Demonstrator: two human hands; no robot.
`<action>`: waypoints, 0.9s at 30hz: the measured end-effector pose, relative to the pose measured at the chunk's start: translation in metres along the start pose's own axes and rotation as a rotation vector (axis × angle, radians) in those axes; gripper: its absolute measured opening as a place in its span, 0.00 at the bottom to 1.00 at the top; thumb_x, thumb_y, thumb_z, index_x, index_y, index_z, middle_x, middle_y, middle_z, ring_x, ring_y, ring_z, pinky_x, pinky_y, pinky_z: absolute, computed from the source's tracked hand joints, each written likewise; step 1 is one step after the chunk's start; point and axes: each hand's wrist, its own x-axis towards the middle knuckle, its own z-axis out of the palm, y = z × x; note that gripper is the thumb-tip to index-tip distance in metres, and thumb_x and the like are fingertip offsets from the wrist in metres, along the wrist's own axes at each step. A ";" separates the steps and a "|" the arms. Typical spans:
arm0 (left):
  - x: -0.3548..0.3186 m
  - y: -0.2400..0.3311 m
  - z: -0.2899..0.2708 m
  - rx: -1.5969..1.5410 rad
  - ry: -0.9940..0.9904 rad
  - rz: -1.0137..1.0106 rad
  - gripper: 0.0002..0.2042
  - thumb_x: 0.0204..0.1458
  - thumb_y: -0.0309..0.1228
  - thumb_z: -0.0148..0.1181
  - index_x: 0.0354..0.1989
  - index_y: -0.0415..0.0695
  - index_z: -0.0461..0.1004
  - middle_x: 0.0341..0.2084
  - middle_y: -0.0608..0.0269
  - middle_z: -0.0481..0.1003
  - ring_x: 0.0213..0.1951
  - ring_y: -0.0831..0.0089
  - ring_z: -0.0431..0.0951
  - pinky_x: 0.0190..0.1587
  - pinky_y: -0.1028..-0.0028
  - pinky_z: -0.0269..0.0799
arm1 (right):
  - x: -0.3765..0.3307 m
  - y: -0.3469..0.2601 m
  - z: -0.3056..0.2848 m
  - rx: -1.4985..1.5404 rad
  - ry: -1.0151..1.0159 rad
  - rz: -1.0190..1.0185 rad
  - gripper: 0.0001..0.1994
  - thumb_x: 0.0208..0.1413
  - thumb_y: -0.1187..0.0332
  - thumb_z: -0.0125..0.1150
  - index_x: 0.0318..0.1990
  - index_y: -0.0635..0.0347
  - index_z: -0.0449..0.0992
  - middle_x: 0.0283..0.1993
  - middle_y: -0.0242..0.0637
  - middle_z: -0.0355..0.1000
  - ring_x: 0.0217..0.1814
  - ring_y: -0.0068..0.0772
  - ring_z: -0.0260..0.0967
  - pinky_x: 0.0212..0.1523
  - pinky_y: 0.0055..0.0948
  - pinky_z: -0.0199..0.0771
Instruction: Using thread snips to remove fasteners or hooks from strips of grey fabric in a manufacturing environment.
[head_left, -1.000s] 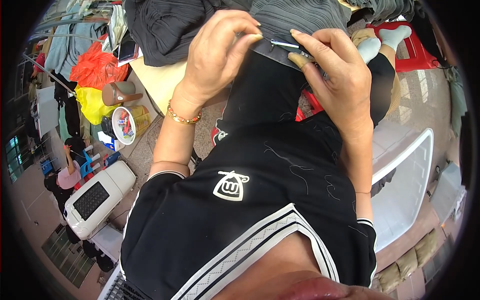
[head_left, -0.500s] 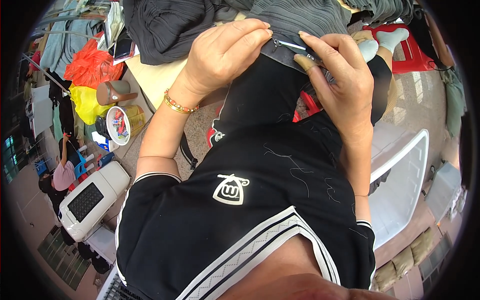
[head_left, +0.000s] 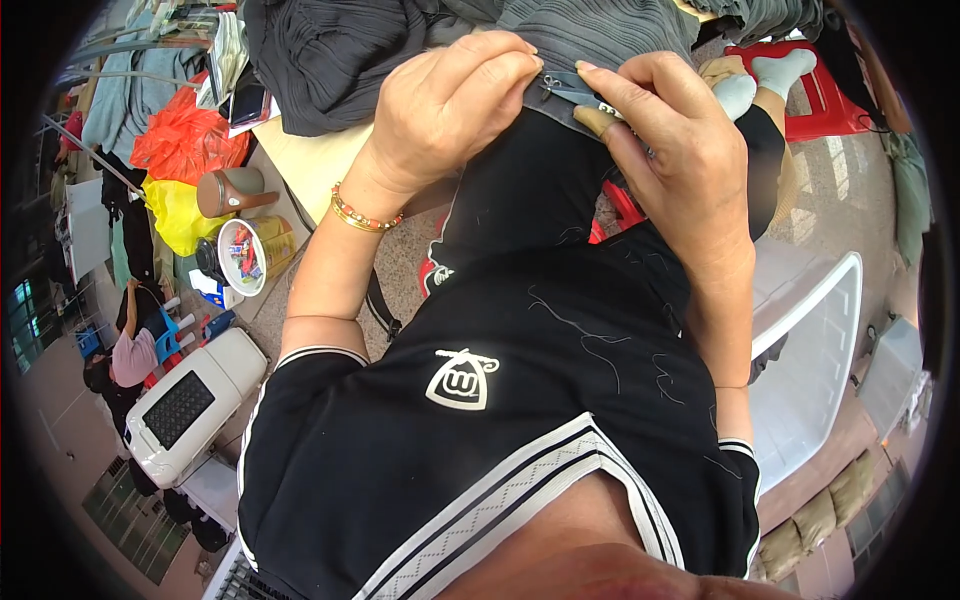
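Dark grey pleated cloth [head_left: 610,28] spreads over my lap at the top of the view. My left hand [head_left: 450,105] is closed in a pinch at its plain edge band. A small metal hook [head_left: 549,84] shows on that band, just right of the pinching fingertips. My right hand [head_left: 680,140] closes around what look like thread snips [head_left: 588,98], mostly hidden by the fingers; their tip points left toward the hook. A tan cover [head_left: 594,121] sits on the right thumb.
A heap of dark pleated cloth [head_left: 335,65] lies upper left. Beside it stand a brown mug [head_left: 225,192], a tub [head_left: 243,255] of small colourful pieces, and red [head_left: 185,130] and yellow bags [head_left: 180,215]. A red stool [head_left: 825,105] and white bin [head_left: 815,375] are right.
The snips have tilted, and their blade, bright before, now looks darker. My right fingers have shifted slightly left. The left hand keeps its pinch at nearly the same place.
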 end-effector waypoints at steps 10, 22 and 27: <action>-0.003 0.005 0.002 -0.104 0.040 -0.106 0.11 0.46 0.20 0.67 0.38 0.41 0.77 0.36 0.62 0.79 0.32 0.66 0.81 0.32 0.74 0.78 | 0.003 0.003 0.004 0.033 0.048 -0.018 0.11 0.45 0.75 0.70 0.39 0.59 0.83 0.35 0.32 0.72 0.37 0.35 0.74 0.34 0.33 0.75; -0.017 0.020 0.003 -0.855 0.299 -0.851 0.06 0.64 0.20 0.54 0.44 0.33 0.76 0.43 0.55 0.79 0.45 0.69 0.82 0.52 0.72 0.78 | 0.014 0.000 -0.004 0.121 -0.039 0.084 0.15 0.47 0.76 0.69 0.45 0.59 0.82 0.37 0.35 0.72 0.34 0.37 0.74 0.34 0.33 0.74; -0.014 0.023 0.001 -0.928 0.354 -0.877 0.06 0.64 0.21 0.54 0.44 0.33 0.75 0.43 0.55 0.79 0.46 0.69 0.81 0.54 0.71 0.77 | 0.029 0.000 -0.004 0.059 -0.083 -0.045 0.17 0.48 0.81 0.67 0.48 0.63 0.81 0.37 0.36 0.71 0.33 0.29 0.71 0.32 0.25 0.71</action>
